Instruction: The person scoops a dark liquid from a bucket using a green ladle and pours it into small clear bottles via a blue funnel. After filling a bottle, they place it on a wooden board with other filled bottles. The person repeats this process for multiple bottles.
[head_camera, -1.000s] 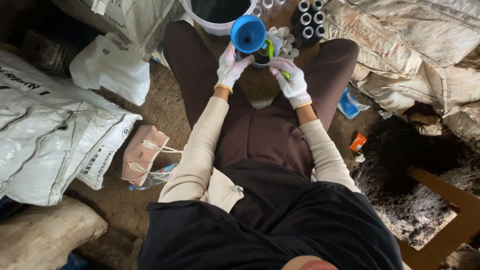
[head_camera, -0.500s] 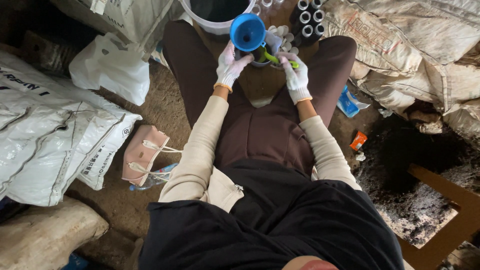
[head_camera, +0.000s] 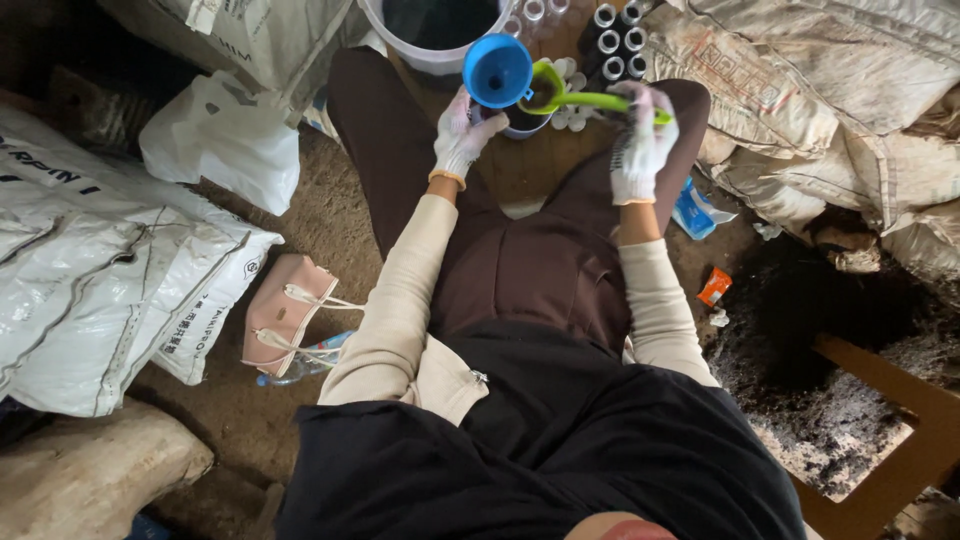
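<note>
filling step: left hand (head_camera: 462, 135) gripping blue funnel (head_camera: 497, 70) over small pot (head_camera: 522, 118), right hand (head_camera: 641, 140) clutching green scoop (head_camera: 570, 95); next, likely a careful tip into the funnel.

Left hand (head_camera: 462, 135) gloved, fingers curled, right hand (head_camera: 640, 145) gloved, fist closed, forearms extended

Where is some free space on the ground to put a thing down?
Bare dirt lies between the white plastic bag and the pink handbag. It is crowded ahead, where the left hand holds the blue funnel and the right hand the green scoop.
</note>
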